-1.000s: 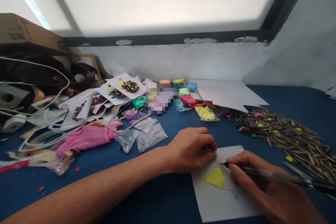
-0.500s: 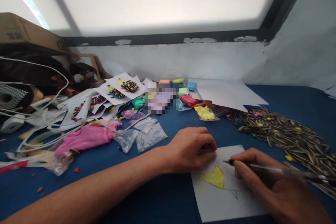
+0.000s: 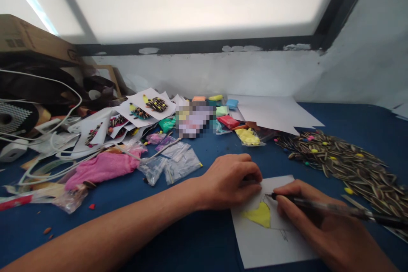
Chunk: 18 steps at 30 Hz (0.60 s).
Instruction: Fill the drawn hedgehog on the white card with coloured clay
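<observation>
A white sheet of paper (image 3: 255,246) lies on the blue table in front of me. On it is a flat yellow shape (image 3: 259,214) inside thin pen lines. My right hand (image 3: 321,221) grips a dark pen (image 3: 331,208) with a clear barrel, its tip touching the paper just above the yellow shape. My left hand (image 3: 232,182) rests on the sheet's upper left edge, fingers curled and thumb low, with nothing seen in it. What lies under its fingertips is hidden.
A heap of striped sunflower seeds (image 3: 357,165) spreads at the right. Coloured clay packets (image 3: 228,121) and white sheets (image 3: 270,112) lie at the back. Seed-decorated cards (image 3: 156,104), a pink cloth-like piece (image 3: 105,165), plastic bags (image 3: 181,163) and white cables (image 3: 47,170) crowd the left.
My right hand and the pen tip have shifted slightly left on the paper, close above the yellow shape. My left hand stays in place on the sheet.
</observation>
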{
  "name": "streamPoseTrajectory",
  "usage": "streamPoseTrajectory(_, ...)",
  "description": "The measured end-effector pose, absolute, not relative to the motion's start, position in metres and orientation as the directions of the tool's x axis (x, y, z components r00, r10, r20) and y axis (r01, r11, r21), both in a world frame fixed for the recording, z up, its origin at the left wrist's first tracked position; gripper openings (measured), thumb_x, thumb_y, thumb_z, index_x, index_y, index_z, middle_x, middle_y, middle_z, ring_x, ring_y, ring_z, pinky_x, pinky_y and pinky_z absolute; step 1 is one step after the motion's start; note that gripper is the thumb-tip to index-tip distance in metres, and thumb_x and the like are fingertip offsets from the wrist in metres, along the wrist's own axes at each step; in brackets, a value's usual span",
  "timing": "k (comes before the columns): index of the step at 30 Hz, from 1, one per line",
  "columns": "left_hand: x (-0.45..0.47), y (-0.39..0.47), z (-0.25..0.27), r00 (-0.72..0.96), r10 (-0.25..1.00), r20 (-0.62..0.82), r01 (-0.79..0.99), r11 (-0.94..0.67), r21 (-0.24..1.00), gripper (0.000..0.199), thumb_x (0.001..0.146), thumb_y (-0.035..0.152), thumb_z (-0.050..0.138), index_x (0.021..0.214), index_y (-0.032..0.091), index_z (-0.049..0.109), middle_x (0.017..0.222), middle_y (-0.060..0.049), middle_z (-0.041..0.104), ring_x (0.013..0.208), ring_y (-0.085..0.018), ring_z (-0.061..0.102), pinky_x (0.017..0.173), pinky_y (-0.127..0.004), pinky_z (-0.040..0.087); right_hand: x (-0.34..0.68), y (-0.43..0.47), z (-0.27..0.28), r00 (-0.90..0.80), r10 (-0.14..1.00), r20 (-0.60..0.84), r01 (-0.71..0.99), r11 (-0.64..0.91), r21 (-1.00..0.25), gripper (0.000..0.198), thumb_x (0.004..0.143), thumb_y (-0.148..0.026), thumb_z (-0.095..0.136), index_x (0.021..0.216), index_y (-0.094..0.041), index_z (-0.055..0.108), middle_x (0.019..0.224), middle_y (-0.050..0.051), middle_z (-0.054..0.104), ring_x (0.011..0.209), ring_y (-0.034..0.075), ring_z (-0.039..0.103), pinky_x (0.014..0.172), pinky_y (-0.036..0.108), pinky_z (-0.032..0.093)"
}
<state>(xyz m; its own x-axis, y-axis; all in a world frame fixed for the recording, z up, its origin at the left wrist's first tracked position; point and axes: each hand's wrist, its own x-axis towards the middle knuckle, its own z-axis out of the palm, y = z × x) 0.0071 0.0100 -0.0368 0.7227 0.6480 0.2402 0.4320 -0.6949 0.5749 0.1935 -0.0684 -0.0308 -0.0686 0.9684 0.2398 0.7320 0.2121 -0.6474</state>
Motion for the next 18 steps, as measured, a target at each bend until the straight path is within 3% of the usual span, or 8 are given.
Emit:
streamPoseTrajectory(10, 0.0075, 0.0115, -0.0359, 0.724, 0.646, 0.242, 0.437, -0.701, 0.564, 0.011, 0.083, 0.019, 0.064, 0.092, 0.015, 0.069, 0.09, -0.003, 0.063, 0.079, -0.015, 0.058, 0.067, -0.024, 0.043, 0.1967, -0.0676, -0.03, -0.083, 0.969, 0.232, 0.754, 0.214, -0.621, 0.023, 0.088, -0.04, 0.047, 0.073, -0.027, 0.061, 0.058, -0.004, 0.063, 0.05, 0.015, 0.059, 0.046, 0.026, 0.041)
streamPoseTrajectory(15, 0.0076, 0.0118, -0.0368, 0.724, 0.641, 0.255, 0.431, -0.709, 0.557, 0.011, 0.083, 0.019, 0.064, 0.092, 0.015, 0.069, 0.089, -0.003, 0.063, 0.079, -0.015, 0.058, 0.067, -0.024, 0.042, 0.1973, -0.069, -0.0305, -0.072, 0.975, 0.21, 0.719, 0.196, -0.666, 0.024, 0.087, -0.041, 0.048, 0.071, -0.027, 0.06, 0.057, -0.004, 0.062, 0.051, 0.015, 0.06, 0.05, 0.026, 0.045)
streamPoseTrajectory(18, 0.0074, 0.0113, -0.037, 0.726, 0.64, 0.251, 0.432, -0.709, 0.558, 0.011, 0.083, 0.02, 0.064, 0.092, 0.016, 0.069, 0.089, -0.003, 0.063, 0.079, -0.015, 0.058, 0.067, -0.024, 0.042, 0.1957, -0.0716, -0.0288, -0.02, 0.981, 0.195, 0.718, 0.15, -0.679, 0.024, 0.085, -0.044, 0.049, 0.072, -0.028, 0.06, 0.054, -0.005, 0.06, 0.044, 0.014, 0.055, 0.043, 0.025, 0.041)
